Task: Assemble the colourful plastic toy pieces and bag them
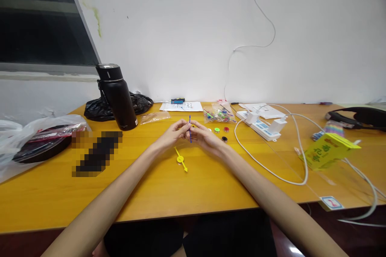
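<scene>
Over the middle of the table, my left hand [177, 131] and my right hand [202, 133] meet at the fingertips. Both are closed on a thin blue plastic arrow [190, 118], held upright with its point upward; its middle is hidden by the fingers. Just below them, a yellow plastic arrow spinner [180, 159] lies on the wood with its point toward me. Beyond my right hand are small round pieces: a green one [216, 130], a red one [226, 129] and a black one [224, 139]. A white piece is partly hidden by that hand.
A clear bag of coloured parts [219, 113] lies behind my hands. Left stand a black bottle [119, 98] and a plastic bag [12, 136]. Right are a power strip [262, 126], looping white cables [273, 177] and a yellow box [330, 150]. A screwdriver [177, 100] rests near the wall.
</scene>
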### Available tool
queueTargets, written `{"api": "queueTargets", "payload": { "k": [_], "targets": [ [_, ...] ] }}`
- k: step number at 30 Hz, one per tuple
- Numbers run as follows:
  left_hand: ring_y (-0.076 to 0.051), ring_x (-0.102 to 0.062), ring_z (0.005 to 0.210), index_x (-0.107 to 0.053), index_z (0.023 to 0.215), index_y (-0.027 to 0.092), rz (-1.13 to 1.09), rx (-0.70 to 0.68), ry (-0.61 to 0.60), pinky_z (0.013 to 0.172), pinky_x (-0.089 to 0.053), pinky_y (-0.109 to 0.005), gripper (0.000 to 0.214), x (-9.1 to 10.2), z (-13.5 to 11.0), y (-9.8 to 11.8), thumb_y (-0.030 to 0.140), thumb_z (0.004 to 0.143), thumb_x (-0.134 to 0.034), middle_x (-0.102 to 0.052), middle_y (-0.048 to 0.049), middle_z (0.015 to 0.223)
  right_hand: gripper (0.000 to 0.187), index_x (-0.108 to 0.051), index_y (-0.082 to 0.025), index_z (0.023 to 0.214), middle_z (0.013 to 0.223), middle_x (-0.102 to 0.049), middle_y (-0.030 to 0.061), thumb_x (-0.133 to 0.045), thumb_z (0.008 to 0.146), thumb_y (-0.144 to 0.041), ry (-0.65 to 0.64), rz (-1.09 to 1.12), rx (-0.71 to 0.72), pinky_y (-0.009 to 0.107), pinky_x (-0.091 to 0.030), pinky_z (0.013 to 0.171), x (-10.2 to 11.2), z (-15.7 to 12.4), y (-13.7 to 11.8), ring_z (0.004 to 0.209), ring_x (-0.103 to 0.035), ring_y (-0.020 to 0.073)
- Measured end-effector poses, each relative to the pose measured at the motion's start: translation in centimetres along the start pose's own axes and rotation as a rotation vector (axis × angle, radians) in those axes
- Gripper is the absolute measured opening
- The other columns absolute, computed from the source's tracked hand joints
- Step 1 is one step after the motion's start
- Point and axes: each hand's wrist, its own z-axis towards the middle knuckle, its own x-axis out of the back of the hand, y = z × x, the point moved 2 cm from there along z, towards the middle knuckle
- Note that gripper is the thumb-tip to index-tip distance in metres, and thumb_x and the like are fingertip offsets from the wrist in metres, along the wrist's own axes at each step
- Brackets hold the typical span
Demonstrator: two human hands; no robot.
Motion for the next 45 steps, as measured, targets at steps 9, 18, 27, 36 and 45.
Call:
{"api": "queueTargets", "payload": {
  "k": [9,18,27,36,45],
  "targets": [
    [-0.007,-0.039,0.051,-0.054,0.078,0.018,0.091,-0.017,-0.034,0.051,-0.031,-0.024,0.047,0.6,0.3,-1.0,0.064,0.086,-0.061,-0.043,0.0051,0.064,0.022,-0.053,-0.023,0.082,0.061,-0.038,-0.0058,-0.062,0.090,-0.040,-0.005,0.117,-0.027,0.029,-0.046,0.069,0.7,0.6,0.2,0.057,-0.043,0.0138],
    [-0.004,-0.033,0.050,-0.050,0.083,0.019,-0.200,-0.050,0.344,0.047,-0.028,-0.015,0.047,2.1,0.8,-0.9,0.058,0.075,-0.076,-0.040,0.0068,0.069,0.025,-0.061,-0.021,0.097,0.078,-0.057,-0.0019,-0.066,0.083,-0.041,0.283,-0.180,0.199,0.028,-0.043,0.070,2.8,1.1,-0.2,0.067,-0.053,0.0129],
    [-0.004,-0.026,0.045,-0.051,0.080,0.018,-0.265,-0.046,0.553,0.041,-0.023,-0.015,0.045,3.7,0.7,-0.7,0.060,0.083,-0.067,-0.032,0.0080,0.062,0.018,-0.067,-0.019,0.106,0.107,-0.065,0.0088,-0.052,0.098,-0.017,0.235,-1.513,0.539,0.034,-0.044,0.093,1.5,3.0,2.3,0.103,-0.059,0.0223],
    [-0.004,-0.022,0.044,-0.053,0.080,0.018,-0.220,-0.006,0.471,0.042,-0.022,-0.016,0.050,2.9,0.6,-0.1,0.067,0.084,-0.062,-0.025,0.0091,0.058,0.020,-0.071,-0.019,0.109,0.105,-0.067,0.0099,-0.053,0.100,-0.022,0.203,-1.727,0.521,0.038,-0.043,0.091,2.1,5.3,3.1,0.104,-0.055,0.0259],
    [-0.005,-0.025,0.045,-0.054,0.085,0.019,-0.042,0.034,0.440,0.043,-0.021,-0.017,0.053,3.5,0.8,-0.9,0.072,0.082,-0.059,-0.030,0.0087,0.058,0.028,-0.059,-0.022,0.127,0.106,-0.063,0.0075,-0.044,0.104,-0.028,0.270,-1.266,0.674,0.036,-0.046,0.093,0.1,3.0,1.1,0.101,-0.057,0.0215]
  ]
}}
